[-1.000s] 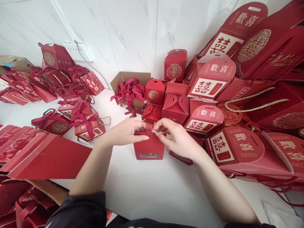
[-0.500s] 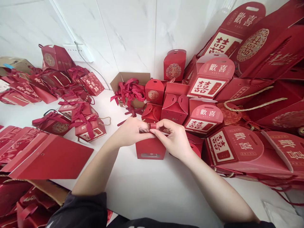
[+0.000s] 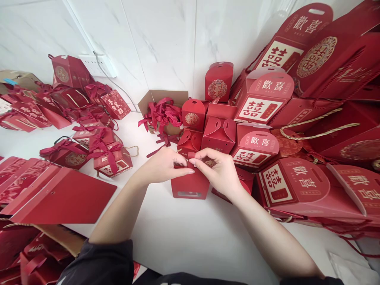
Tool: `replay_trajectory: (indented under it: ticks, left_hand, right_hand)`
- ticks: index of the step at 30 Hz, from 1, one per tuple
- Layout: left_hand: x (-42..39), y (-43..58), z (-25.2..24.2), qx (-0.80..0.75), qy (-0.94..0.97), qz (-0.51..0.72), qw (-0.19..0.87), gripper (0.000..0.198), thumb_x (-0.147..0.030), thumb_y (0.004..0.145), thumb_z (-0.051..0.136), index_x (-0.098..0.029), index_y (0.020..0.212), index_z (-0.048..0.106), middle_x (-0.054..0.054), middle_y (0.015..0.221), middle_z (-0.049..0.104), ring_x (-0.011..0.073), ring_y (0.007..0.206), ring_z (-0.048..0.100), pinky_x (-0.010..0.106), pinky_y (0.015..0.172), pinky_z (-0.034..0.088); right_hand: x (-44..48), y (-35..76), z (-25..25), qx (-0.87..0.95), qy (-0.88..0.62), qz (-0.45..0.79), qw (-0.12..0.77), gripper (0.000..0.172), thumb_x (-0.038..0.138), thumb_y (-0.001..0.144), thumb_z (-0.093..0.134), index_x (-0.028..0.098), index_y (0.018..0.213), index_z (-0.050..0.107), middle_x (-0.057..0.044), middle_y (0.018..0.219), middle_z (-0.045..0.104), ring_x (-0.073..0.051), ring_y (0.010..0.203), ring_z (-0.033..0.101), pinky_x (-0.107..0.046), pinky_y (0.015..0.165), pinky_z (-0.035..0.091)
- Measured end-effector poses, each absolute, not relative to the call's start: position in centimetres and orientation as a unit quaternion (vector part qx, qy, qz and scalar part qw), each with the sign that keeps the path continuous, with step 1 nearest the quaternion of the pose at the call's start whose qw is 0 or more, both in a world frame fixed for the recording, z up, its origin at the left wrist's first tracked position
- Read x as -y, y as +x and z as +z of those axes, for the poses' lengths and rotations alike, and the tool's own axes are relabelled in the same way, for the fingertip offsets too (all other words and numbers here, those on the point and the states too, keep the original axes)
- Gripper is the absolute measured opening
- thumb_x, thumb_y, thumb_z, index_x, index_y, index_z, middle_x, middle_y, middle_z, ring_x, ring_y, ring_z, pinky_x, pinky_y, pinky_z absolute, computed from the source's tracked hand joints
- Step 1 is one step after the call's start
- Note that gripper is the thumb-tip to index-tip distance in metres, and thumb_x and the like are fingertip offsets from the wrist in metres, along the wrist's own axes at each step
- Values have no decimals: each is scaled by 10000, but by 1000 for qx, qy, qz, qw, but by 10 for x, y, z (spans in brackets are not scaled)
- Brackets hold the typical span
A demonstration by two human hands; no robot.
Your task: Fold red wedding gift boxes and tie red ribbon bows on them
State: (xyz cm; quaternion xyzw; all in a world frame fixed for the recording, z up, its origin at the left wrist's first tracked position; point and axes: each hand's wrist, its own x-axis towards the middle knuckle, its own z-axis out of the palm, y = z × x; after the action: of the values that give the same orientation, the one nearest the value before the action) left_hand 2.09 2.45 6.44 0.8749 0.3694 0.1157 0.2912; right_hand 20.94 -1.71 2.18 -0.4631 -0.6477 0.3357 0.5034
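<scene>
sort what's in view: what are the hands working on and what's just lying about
In hand:
red box, with the fingers of the left hand and right hand at its top

Lying about, it seems:
carton with ribbons
ribbon-tied boxes
flat red sheets
boxes piled at right
power strip

Bright, diffuse light fills the scene, glinting off the glossy wall (image 3: 163, 39) toward one o'clock and whitening the table (image 3: 133, 124) near ten; soft grey shadow spreads toward five. Black sleeve (image 3: 101, 261) detail sinks around seven. Wide-angle stretching slants the bags (image 3: 341, 55) outward at two, their finest print blurred.
</scene>
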Motion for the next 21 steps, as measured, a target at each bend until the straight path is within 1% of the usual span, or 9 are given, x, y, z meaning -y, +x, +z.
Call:
replay_trajectory:
  ticks: [6,9,11,13,15,17,19,21]
  left_hand:
    - [-22,21,65,-358,896,89,249,324,-344,872,558,-142,637,653,-22,529,482,86,524,342,240,528,274]
    - [-23,21,66,-352,890,78,280,336,-367,866,568,-137,631,643,-15,552,494,89,534,362,241,527,273]
    - [-26,19,67,-344,881,68,316,360,-401,865,571,-136,627,623,-20,553,477,87,527,350,238,515,270]
    - [-29,14,70,-341,877,48,335,354,-436,854,587,-142,659,619,-26,562,472,88,527,355,232,510,278]
    - [-31,6,72,-338,879,11,335,290,-442,824,632,-160,754,647,-24,619,524,98,559,412,222,531,308]
    - [-32,-1,74,-351,880,-31,320,239,-422,798,667,-184,816,665,-17,670,573,110,591,459,218,549,325]
    - [-32,-7,75,-388,873,-47,293,238,-419,796,664,-186,749,651,-13,624,552,116,562,437,228,527,304]
    - [-31,-12,76,-428,866,-43,254,345,-439,793,655,-175,594,557,-18,519,441,115,503,351,249,490,249]
  right_hand:
    - [17,210,21,658,-442,363,491,128,321,875,639,213,824,594,3,805,655,-141,723,627,-257,666,503]
    - [17,212,22,655,-441,381,481,139,321,874,638,226,878,537,5,818,654,-144,734,628,-255,654,497]
    - [19,215,26,665,-444,389,457,168,345,886,625,236,949,514,1,855,676,-149,753,643,-255,647,493]
    - [21,221,31,699,-451,379,405,218,397,898,612,241,1025,528,-13,913,702,-160,785,661,-265,662,491]
    - [24,229,36,753,-458,345,322,293,472,888,616,240,1063,578,-34,944,719,-188,811,676,-285,673,486]
    - [27,236,40,808,-458,293,228,314,514,874,623,237,1020,647,-45,883,726,-214,782,681,-298,654,469]
    - [30,241,41,839,-457,243,170,278,493,885,619,228,939,685,-50,792,718,-223,720,675,-296,612,443]
    - [32,244,42,849,-460,207,157,229,427,915,596,219,898,688,-53,756,711,-222,688,668,-294,592,428]
